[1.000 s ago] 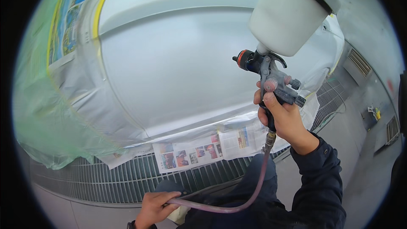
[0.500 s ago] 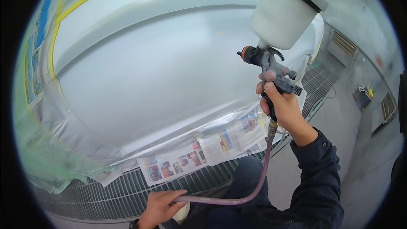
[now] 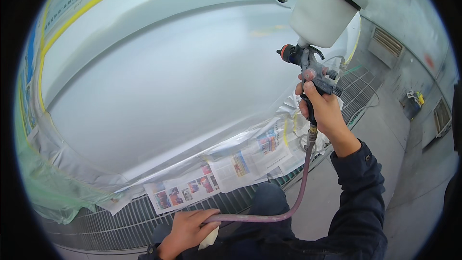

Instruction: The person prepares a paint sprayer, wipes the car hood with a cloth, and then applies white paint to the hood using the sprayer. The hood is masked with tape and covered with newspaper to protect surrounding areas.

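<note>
My right hand is closed around the handle of a spray gun, its nozzle pointing left toward a car panel. A white paint cup with a dark band under its lid sits on top of the gun. From the handle's base a dull pink air hose curves down and left to my left hand, which is closed on it. Something pale, perhaps cloth or paper, shows under my left fingers. The panel is smooth and silvery white, with a paler band above a curved crease.
Yellow tape and newspaper border the panel; green plastic film hangs at left. Floor grating runs beneath it. At right are a wall with vents, a dark bin and a hose on the floor.
The view has shifted right along the panel, so a door-handle recess now shows at the top. The spray gun moved with my right hand; both hands keep their holds.
</note>
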Demonstrator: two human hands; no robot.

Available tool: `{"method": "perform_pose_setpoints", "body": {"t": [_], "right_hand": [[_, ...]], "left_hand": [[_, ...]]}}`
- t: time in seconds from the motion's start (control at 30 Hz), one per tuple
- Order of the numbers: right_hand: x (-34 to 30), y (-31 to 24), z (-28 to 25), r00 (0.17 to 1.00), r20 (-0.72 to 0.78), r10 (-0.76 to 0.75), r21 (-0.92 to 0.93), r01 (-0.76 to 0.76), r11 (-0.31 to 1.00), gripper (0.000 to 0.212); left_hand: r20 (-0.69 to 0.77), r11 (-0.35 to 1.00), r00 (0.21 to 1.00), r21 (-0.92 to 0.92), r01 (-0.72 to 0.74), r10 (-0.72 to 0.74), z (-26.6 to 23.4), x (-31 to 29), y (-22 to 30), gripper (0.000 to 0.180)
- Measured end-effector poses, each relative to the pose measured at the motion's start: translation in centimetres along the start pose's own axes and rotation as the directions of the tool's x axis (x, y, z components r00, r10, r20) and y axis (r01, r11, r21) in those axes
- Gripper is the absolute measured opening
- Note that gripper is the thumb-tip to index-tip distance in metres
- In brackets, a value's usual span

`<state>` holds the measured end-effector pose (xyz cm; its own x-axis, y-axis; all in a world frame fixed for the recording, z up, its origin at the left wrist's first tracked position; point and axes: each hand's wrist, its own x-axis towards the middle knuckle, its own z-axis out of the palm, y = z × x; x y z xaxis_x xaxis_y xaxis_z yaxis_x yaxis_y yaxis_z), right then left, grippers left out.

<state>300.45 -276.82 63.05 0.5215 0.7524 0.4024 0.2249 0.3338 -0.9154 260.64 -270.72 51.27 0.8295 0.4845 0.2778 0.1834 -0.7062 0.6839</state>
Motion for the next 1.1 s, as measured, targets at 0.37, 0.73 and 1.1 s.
{"method": "perform_pose_setpoints", "body": {"t": [0.37, 0.73, 1.1], "right_hand": [[3.0, 1.6, -9.6, 0.988, -0.143, -0.061, 0.035, 0.067, 0.997, 0.025], [5.4, 2.4, -19.4, 0.973, -0.215, -0.085, -0.051, 0.076, 0.996, 0.023], [9.1, 4.0, -27.9, 0.932, -0.362, -0.035, -0.09, 0.002, 0.996, 0.023]], "left_hand": [[0.036, 1.0, 0.999, -0.025, 0.002, -0.001, 6.0, 6.0, 4.0, 0.031], [0.095, 0.998, 0.993, -0.004, -0.063, 0.063, 11.8, 11.8, 7.2, 0.031], [0.14, 0.997, 0.987, -0.023, -0.075, 0.078, 15.8, 16.2, 9.4, 0.031]]}}
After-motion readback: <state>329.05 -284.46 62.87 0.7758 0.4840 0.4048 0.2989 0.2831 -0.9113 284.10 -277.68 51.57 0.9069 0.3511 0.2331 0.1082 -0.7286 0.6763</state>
